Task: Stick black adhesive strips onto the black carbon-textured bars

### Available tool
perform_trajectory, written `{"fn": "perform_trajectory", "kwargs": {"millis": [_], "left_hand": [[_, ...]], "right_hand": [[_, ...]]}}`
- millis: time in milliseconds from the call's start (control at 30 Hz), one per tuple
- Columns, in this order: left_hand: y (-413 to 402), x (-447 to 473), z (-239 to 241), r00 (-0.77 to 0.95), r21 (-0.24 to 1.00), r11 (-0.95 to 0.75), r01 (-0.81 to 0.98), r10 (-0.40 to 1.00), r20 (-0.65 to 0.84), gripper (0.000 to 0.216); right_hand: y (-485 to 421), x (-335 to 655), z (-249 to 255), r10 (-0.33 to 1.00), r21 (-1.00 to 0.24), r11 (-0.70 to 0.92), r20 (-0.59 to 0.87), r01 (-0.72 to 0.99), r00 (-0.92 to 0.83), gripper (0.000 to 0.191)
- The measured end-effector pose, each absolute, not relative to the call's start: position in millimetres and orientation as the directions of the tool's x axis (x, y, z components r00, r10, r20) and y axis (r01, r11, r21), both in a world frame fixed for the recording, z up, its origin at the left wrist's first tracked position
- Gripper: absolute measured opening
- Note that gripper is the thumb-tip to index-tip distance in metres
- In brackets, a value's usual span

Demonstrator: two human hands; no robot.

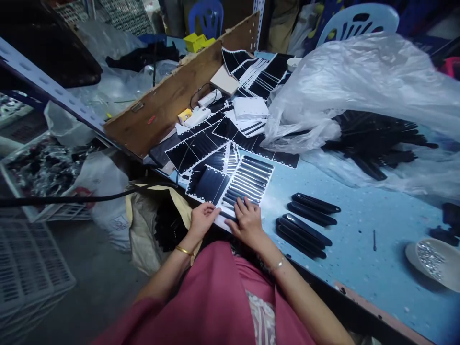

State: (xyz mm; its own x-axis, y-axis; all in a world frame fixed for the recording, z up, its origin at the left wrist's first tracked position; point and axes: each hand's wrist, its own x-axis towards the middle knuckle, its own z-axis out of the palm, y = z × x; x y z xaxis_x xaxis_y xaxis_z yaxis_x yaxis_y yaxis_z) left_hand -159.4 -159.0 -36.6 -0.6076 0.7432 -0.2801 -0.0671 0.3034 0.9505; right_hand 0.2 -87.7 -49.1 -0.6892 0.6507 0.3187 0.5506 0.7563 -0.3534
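A white backing sheet (247, 179) with several black adhesive strips lies at the near edge of the blue table (362, 225). My left hand (201, 218) rests on the sheet's near left corner, fingers curled on its edge. My right hand (247, 221) lies on the sheet's near end, fingers bent and pressing on a black strip. To the right of my right hand lie several black oblong clips (309, 220) in a row. More sheets of black strips (208, 153) are piled behind.
A large clear plastic bag (359, 86) covers a heap of black parts (377, 139) at the right. A bowl of small shiny stones (433, 261) sits at the far right edge. A wooden board (172, 96) stands behind the sheets. White crates (28, 268) and bags sit on the floor at left.
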Motion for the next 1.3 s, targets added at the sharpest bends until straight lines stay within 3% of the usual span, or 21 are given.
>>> {"fn": "perform_trajectory", "kwargs": {"millis": [67, 167, 333, 500, 867, 1000, 1100, 1200, 1300], "left_hand": [[-164, -155, -31, -0.539, 0.903, 0.277, -0.327, 0.731, -0.419, 0.034], [-172, -147, -27, -0.475, 0.821, 0.259, -0.509, 0.711, -0.518, 0.037], [-179, -132, -22, -0.268, 0.686, 0.353, -0.636, 0.732, -0.626, 0.037], [-170, -128, -10, -0.208, 0.7, 0.321, -0.638, 0.803, -0.558, 0.03], [-134, -118, 7, -0.159, 0.86, 0.25, -0.445, 0.923, -0.351, 0.015], [-130, -120, 6, -0.158, 0.886, 0.257, -0.386, 0.928, -0.338, 0.016], [-127, -125, -8, -0.247, 0.906, 0.249, -0.341, 0.907, -0.342, 0.019], [-122, -134, -24, -0.392, 0.961, 0.244, -0.132, 0.877, -0.277, 0.023], [-114, -140, -26, -0.472, 0.946, 0.179, 0.271, 0.881, -0.032, 0.032]], "right_hand": [[-102, 14, -53, 0.619, -0.366, 0.782, 0.353, 0.505, -0.702, 0.044], [-120, 32, -53, 0.617, -0.414, 0.782, 0.406, 0.466, -0.674, 0.036], [-128, 43, -50, 0.66, -0.53, 0.734, 0.415, 0.423, -0.626, 0.032], [-119, 39, -45, 0.765, -0.701, 0.602, 0.371, 0.381, -0.526, 0.028], [-90, 38, -28, 0.875, -0.947, 0.292, 0.208, 0.135, -0.438, 0.016], [-83, 32, -19, 0.929, -0.993, 0.07, 0.03, 0.094, -0.369, 0.015], [-65, 36, -7, 0.975, -0.985, -0.132, -0.109, -0.11, -0.192, 0.017], [-40, 66, 15, 0.991, -0.916, -0.127, -0.132, -0.38, -0.012, 0.021], [-23, 111, 39, 0.99, -0.933, 0.016, -0.036, -0.359, 0.137, 0.019]]}}
